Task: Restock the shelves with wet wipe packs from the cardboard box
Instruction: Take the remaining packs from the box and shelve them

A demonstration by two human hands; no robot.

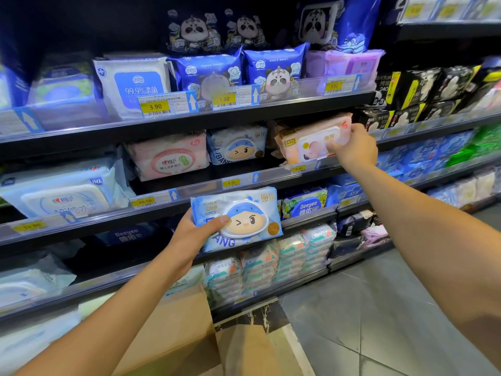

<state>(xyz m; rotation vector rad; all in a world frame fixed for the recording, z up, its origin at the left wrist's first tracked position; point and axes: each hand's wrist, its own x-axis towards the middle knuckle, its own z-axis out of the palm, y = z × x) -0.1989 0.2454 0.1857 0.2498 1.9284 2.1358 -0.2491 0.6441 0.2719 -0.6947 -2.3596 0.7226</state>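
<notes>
My left hand (196,232) grips a blue and white wet wipe pack (245,215) with a winking cartoon face, held in front of the shelf edge below the middle shelf. A matching blue pack (238,146) stands on the middle shelf (189,176). My right hand (353,149) grips the right end of a peach-pink wet wipe pack (311,139) at the right of that same shelf, the pack tilted over the shelf's front rail. The cardboard box (179,329) stands on the floor below, between my arms; what it contains is hidden.
Shelves full of wipe packs rise in several tiers, with price tags along clear front rails. A pink pack (169,156) sits left of the blue one, with a bare shelf strip in front. Black tissue packs (414,88) fill the right bay. Grey tiled floor (379,308) lies at right.
</notes>
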